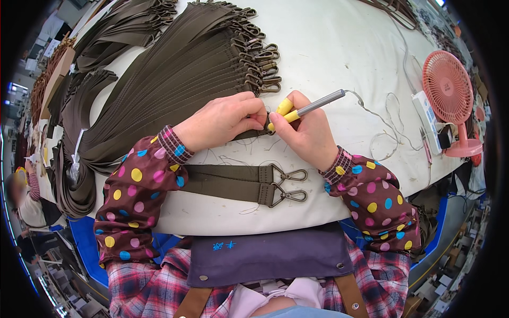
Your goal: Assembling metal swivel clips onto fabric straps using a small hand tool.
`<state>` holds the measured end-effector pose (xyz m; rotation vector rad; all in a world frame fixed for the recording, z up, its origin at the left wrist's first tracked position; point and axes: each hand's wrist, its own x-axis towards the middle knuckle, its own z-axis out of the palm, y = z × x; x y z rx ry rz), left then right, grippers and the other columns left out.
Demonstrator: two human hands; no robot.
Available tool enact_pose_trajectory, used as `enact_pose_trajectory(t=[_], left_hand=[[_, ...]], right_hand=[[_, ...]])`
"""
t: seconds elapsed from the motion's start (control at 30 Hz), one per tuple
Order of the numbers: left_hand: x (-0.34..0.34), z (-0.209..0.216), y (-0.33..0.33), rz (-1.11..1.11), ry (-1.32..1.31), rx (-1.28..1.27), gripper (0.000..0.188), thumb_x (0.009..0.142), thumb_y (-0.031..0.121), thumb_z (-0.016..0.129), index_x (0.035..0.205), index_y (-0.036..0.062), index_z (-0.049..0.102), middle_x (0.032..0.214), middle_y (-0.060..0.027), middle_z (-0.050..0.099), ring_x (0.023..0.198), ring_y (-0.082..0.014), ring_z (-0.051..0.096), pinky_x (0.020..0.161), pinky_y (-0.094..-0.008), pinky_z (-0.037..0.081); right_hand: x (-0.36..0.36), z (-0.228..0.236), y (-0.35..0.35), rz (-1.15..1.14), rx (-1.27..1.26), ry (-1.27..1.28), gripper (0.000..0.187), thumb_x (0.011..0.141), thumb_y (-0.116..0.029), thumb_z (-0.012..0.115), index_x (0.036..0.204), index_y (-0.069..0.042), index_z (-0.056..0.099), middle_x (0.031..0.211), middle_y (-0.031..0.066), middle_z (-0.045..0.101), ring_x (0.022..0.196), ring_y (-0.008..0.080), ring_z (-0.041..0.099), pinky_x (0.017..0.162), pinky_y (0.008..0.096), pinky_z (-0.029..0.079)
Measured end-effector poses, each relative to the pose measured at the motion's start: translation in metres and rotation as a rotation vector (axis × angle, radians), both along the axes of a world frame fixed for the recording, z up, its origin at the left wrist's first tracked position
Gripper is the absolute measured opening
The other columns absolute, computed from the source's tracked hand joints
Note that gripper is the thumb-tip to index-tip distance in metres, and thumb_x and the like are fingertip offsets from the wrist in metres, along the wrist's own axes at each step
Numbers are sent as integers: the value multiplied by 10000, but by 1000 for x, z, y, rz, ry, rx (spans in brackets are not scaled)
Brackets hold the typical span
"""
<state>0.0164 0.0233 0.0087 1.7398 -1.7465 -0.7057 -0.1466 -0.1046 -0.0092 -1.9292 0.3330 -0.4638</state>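
Note:
My left hand (220,119) is closed, fingertips pinched on the end of a dark olive webbing strap (249,135) whose metal fitting is mostly hidden by my fingers. In my right hand (313,135) is a corded pen-like tool (322,102) with a grey body and yellow tape near the front. Its tip meets the strap end beside my left fingertips; exact contact cannot be made out. Yellow wrapping (284,106) covers a right finger. Nearer to me lie two strap ends (228,183), one above the other, with metal swivel hooks (290,196). Loose threads lie around them.
A large fan of similar straps (175,69) with hooks spreads across the left and back of the white-covered table (339,53). At right stand a pink fan (448,87) and a white power strip (427,121). The tool's thin cord (384,127) curls nearby, beside tweezers (426,146).

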Motion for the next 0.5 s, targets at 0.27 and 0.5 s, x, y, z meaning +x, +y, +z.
enact_pose_trajectory(t=[0.27,0.5], left_hand=[[-4,2,6,241,276,92,41,922,68,544,936,53,508,830,-3,512,691,-64,513,561,-214,447],[-6,3,6,292,322,97,75,918,69,557,920,13,506,845,-66,522,649,-122,540,603,-263,461]], right_hand=[[6,0,-3,-13,69,-80,220,880,-168,635,834,-23,477,652,48,599,552,86,574,500,234,440],[12,-4,-4,6,67,-65,258,877,-207,659,848,-26,477,654,38,586,541,83,556,495,233,432]])
